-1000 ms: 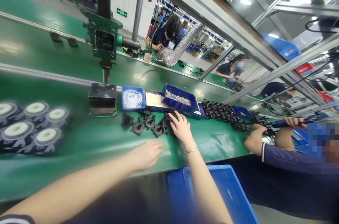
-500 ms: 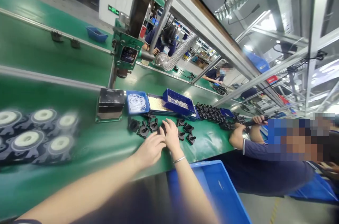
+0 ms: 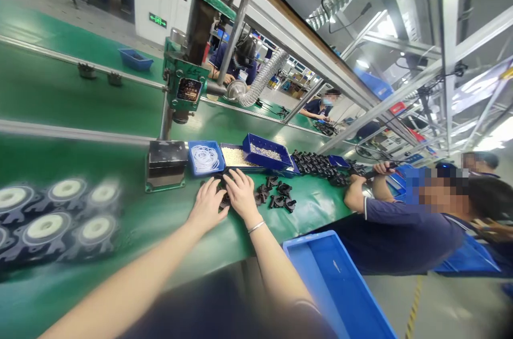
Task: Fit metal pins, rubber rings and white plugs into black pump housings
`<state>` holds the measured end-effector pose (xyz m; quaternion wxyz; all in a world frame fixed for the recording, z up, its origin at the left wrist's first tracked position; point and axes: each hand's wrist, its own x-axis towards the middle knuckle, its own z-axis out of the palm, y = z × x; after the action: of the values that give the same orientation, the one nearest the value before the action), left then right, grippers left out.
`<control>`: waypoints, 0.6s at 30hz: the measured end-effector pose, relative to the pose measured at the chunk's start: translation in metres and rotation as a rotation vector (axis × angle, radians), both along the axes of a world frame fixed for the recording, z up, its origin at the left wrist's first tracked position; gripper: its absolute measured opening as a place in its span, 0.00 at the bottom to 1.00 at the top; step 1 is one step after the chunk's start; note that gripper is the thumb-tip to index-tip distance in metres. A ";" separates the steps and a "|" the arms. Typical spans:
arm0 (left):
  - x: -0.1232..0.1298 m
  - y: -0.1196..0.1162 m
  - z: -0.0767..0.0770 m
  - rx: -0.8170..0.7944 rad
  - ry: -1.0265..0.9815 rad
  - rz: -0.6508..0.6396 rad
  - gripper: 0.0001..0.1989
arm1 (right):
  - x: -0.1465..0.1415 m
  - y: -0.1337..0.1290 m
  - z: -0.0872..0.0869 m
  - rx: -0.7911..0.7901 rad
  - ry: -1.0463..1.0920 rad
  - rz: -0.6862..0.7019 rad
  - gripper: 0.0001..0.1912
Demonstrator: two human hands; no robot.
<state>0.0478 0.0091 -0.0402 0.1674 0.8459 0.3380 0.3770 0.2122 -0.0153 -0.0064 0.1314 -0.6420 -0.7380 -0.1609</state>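
My left hand (image 3: 207, 204) rests over black plastic housings on the green bench, fingers apart and bent down on them. Close beside it, my right hand (image 3: 241, 194) spreads its fingers over the same group, the fingertips reaching near the small bins. Parts of a black housing (image 3: 225, 200) show between the two hands; the rest is hidden beneath them. Just right of my right hand lie several more black housings (image 3: 284, 195) with short upright stubs. A bin of white rings (image 3: 205, 158) stands beyond my left hand.
A green press (image 3: 185, 82) stands over a black block (image 3: 166, 160). Black parts with white discs (image 3: 50, 226) lie left. Bins of small parts (image 3: 264, 153) and rows of black housings (image 3: 315, 163) line the back. A blue crate (image 3: 340, 280) and a co-worker (image 3: 404, 232) are right.
Both hands have moved left along the black housings, toward the black block, and their fingers are more spread. More housings show to the right of my right hand. The view has shifted slightly.
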 end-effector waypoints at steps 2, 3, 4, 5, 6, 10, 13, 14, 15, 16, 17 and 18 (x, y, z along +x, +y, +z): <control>-0.001 0.000 -0.001 0.007 0.021 -0.011 0.13 | 0.002 0.001 -0.006 0.006 0.022 -0.022 0.24; -0.001 -0.001 -0.001 0.010 0.036 -0.016 0.12 | 0.005 -0.002 -0.009 0.025 0.038 -0.046 0.24; 0.000 -0.002 0.000 0.009 0.054 -0.020 0.12 | 0.009 -0.006 -0.011 0.050 0.055 -0.072 0.23; 0.001 -0.003 0.000 0.006 0.072 -0.025 0.12 | 0.013 -0.012 -0.012 0.079 0.074 -0.098 0.22; 0.003 -0.005 0.001 0.003 0.090 -0.036 0.14 | 0.017 -0.019 -0.013 0.112 0.096 -0.124 0.22; 0.019 -0.010 0.005 0.010 0.149 -0.101 0.19 | 0.023 -0.068 -0.014 0.266 0.190 -0.237 0.21; 0.030 -0.009 0.005 0.001 0.154 -0.108 0.19 | 0.016 -0.130 -0.033 0.368 0.259 -0.258 0.20; 0.033 -0.008 0.005 -0.005 0.149 -0.107 0.18 | 0.011 -0.154 -0.044 0.365 0.273 -0.247 0.20; 0.034 -0.008 0.005 -0.010 0.141 -0.110 0.17 | 0.005 -0.178 -0.056 0.338 0.271 -0.245 0.20; 0.035 -0.007 0.005 -0.014 0.133 -0.121 0.16 | -0.001 -0.201 -0.069 0.284 0.267 -0.264 0.20; 0.034 -0.007 0.005 -0.018 0.129 -0.139 0.16 | -0.009 -0.222 -0.082 0.231 0.270 -0.304 0.19; 0.034 -0.008 0.006 -0.026 0.128 -0.152 0.15 | -0.016 -0.239 -0.093 0.188 0.253 -0.337 0.17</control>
<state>0.0814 0.0013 -0.0340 0.1843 0.8893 0.2877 0.3039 0.1965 -0.2544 -0.0993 0.2537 -0.7562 -0.5796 -0.1668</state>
